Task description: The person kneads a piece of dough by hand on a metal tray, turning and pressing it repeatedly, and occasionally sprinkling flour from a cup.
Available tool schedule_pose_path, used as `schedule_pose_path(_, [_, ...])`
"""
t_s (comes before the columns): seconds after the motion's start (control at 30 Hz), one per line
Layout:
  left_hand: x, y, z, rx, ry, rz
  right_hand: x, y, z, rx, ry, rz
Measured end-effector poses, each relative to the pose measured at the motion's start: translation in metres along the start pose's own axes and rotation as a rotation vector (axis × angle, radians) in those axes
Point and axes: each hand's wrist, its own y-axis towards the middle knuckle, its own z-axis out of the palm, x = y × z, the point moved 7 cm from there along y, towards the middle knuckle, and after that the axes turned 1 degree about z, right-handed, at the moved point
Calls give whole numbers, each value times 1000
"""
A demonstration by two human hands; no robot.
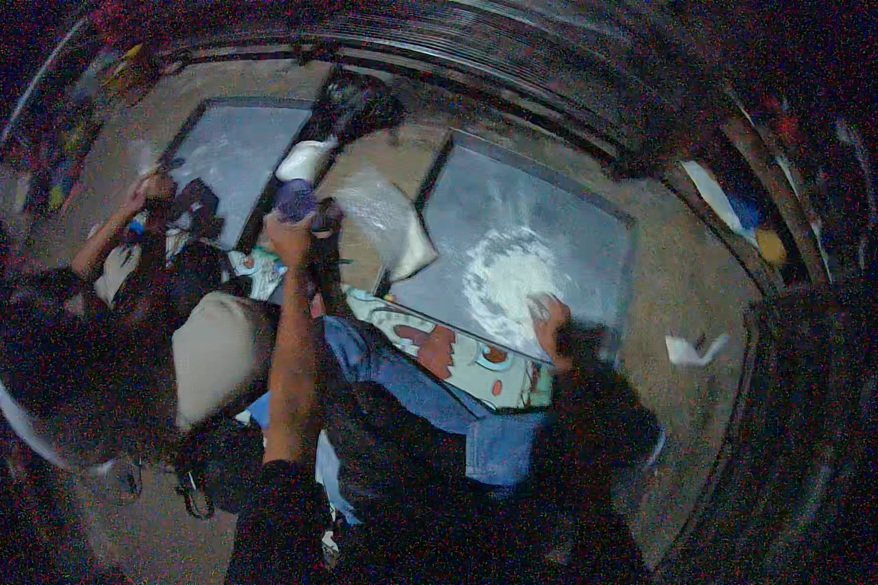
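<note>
My left hand grips a purple object, with a white item just above it; I cannot make out exactly what these are. Beside them lies a crinkled clear bag. My right hand is on a dark grey board at a swirled patch of white powder; its fingers are blurred and partly in shadow. A printed cartoon panel lies along the board's near edge, above blue denim.
At left, another person's hand is over a second board, beside a pale rounded object. A dark bundle lies at the back. A white scrap sits on the brown surface at right, near assorted items along the rim.
</note>
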Motion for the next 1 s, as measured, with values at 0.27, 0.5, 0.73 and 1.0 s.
schedule_pose_path(0.27, [-59,11,-75,34,-118,79,-77,-4,0,70,-81,310])
schedule_pose_path(0.5, [-67,-10,-111,4,-146,360,-28,16,-33,155,-71,426])
schedule_pose_path(0.73, [-149,-67,-108,277,-189,255,-37,9,-40,255,-85,533])
schedule_pose_path(1.0, [-258,-136,-116,401,-332,496,-35,4,-61,290,-98,564])
